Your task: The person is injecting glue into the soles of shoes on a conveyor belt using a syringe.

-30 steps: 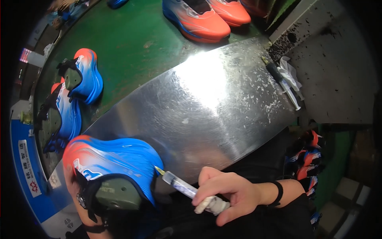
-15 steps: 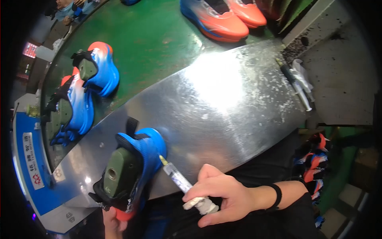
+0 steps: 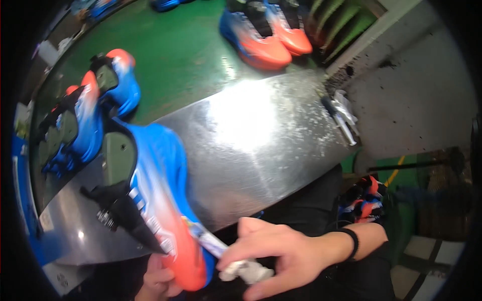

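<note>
A blue, white and orange sneaker (image 3: 159, 188) is tilted over the near edge of the metal plate, toe toward me. A dark green shoe last (image 3: 119, 158) sits inside it. My left hand (image 3: 159, 280) grips the sneaker at its orange toe, with part of the hand hidden behind it. In my right hand (image 3: 283, 248) is a syringe (image 3: 213, 245), its rear end wrapped in whitish material. The syringe's tip lies close to the sole edge near the toe; whether it touches is blurred.
The metal plate (image 3: 236, 185) adjoins a green work surface (image 3: 175, 60). Several lasted sneakers (image 3: 90, 123) stand on the left, and a pair of sneakers (image 3: 256, 47) at the back. A second syringe (image 3: 337, 120) lies by white crumpled material (image 3: 346, 106) near the grey panel (image 3: 401, 95).
The sneaker has turned and come closer, showing its upper and toe. The syringe tip has shifted from the heel area to the toe-side sole edge. The whole view has shifted.
</note>
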Tool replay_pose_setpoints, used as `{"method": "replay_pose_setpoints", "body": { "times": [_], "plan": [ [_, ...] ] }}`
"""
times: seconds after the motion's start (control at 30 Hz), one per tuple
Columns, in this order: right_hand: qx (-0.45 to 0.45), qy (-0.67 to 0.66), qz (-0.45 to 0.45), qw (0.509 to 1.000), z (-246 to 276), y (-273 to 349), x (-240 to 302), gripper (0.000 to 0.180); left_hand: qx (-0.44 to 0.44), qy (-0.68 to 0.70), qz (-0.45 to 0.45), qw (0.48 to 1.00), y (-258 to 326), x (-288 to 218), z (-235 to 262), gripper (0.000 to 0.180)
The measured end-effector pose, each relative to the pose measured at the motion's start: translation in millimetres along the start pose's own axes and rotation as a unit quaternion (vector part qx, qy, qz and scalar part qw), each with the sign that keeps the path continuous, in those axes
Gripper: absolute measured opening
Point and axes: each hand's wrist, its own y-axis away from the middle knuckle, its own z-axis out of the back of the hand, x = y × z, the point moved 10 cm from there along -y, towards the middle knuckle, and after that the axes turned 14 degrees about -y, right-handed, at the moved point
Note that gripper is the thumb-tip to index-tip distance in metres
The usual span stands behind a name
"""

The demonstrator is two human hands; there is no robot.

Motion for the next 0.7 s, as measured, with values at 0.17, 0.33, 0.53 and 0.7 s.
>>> {"method": "replay_pose_setpoints", "body": {
  "times": [0.17, 0.33, 0.53, 0.7],
  "plan": [
    [-0.009, -0.008, -0.05, 0.999, 6, 11, 27, 0.04, 0.076, 0.053, 0.06, 0.994, -17, 8, -28, 0.074],
    [-0.019, 0.021, -0.054, 0.998, 17, 36, 52, 0.042, 0.162, 0.136, 0.097, 0.972, -42, 24, -59, 0.053],
    [-0.054, 0.063, -0.032, 0.996, 28, 65, 68, 0.044, 0.249, 0.121, 0.09, 0.957, -72, 27, -92, 0.04],
    [-0.072, 0.121, 0.012, 0.99, 32, 75, 75, 0.048, 0.244, 0.12, 0.079, 0.959, -90, 29, -100, 0.035]
  ]
}}
